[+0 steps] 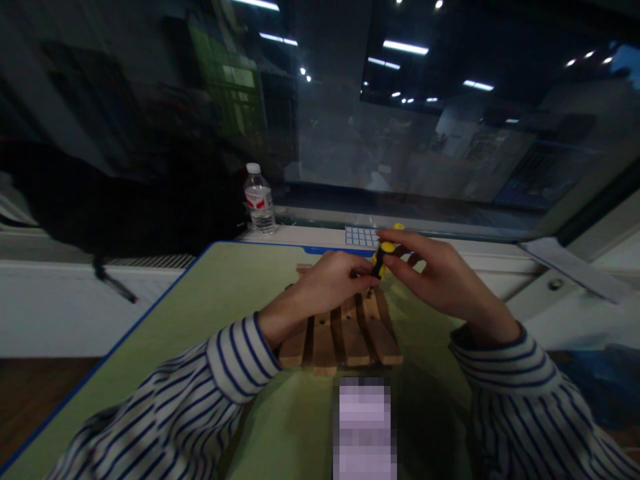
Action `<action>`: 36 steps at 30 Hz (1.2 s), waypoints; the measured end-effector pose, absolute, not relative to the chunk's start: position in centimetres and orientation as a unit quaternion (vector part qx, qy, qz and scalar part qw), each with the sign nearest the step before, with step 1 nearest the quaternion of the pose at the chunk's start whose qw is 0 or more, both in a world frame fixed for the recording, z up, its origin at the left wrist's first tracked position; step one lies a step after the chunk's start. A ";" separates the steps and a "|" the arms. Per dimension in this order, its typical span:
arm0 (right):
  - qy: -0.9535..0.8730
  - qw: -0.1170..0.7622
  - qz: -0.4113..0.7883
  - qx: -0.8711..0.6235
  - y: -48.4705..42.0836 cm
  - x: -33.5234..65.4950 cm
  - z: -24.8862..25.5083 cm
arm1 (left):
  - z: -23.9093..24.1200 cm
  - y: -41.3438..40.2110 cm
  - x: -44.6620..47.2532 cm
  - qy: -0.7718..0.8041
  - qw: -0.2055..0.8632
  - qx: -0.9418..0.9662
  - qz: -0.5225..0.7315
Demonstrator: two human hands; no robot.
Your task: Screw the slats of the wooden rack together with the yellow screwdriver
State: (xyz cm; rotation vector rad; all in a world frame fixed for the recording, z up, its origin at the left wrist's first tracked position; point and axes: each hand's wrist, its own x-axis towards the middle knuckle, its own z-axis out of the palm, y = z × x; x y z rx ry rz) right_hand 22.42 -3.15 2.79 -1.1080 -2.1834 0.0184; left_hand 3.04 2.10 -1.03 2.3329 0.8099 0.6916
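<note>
A small screwdriver (382, 259) with a yellow and black handle stands tilted over a slatted wooden piece (355, 341). Its lower end points at the right-hand slats, close to a small dark screw or hole (370, 292). My left hand (333, 283) reaches across the slats, thumb and fingers closed at the lower part of the screwdriver. Around the top of the handle are the thumb and fingers of my right hand (430, 270). Dark holes show in several slats. The left side of the wooden piece is partly hidden under my left hand and wrist.
A green table (200, 307) with a blue edge carries the work. A phone (365, 427) with a blurred screen lies nearest me. Beyond the table, a water bottle (260, 203) and a blue-gridded white item (361, 236) are on the sill by a window. Papers (575, 267) lie at right.
</note>
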 end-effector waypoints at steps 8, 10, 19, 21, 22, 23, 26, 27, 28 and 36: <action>-0.838 0.336 -0.010 -0.430 -2.9 22.2 2.6 | -1.2 2.2 3.1 0.308 0.289 0.868 0.261; -0.836 0.340 -0.011 -0.431 -2.9 22.2 2.6 | -1.2 2.2 3.1 0.310 0.288 0.868 0.258; -0.819 0.351 0.000 -0.454 -2.9 21.9 2.6 | -1.0 2.0 3.2 0.318 0.282 0.865 0.266; -0.817 0.353 0.004 -0.455 -2.9 21.9 2.6 | -0.9 1.9 3.2 0.318 0.279 0.866 0.267; -0.816 0.354 0.006 -0.456 -2.9 21.9 2.6 | -0.8 1.9 3.1 0.319 0.278 0.866 0.266; -0.815 0.356 0.007 -0.457 -2.9 21.9 2.6 | -0.7 1.9 3.1 0.321 0.277 0.867 0.263; -0.813 0.356 0.009 -0.461 -2.8 21.9 2.5 | -0.6 1.8 3.1 0.328 0.271 0.869 0.253; -0.812 0.356 0.009 -0.462 -2.8 21.8 2.5 | -0.6 1.8 3.1 0.329 0.270 0.869 0.251; -0.811 0.356 0.009 -0.464 -2.8 21.8 2.5 | -0.6 1.8 3.1 0.329 0.269 0.870 0.251; -0.810 0.353 0.003 -0.469 -3.0 21.6 2.5 | -0.8 1.8 3.2 0.320 0.278 0.867 0.263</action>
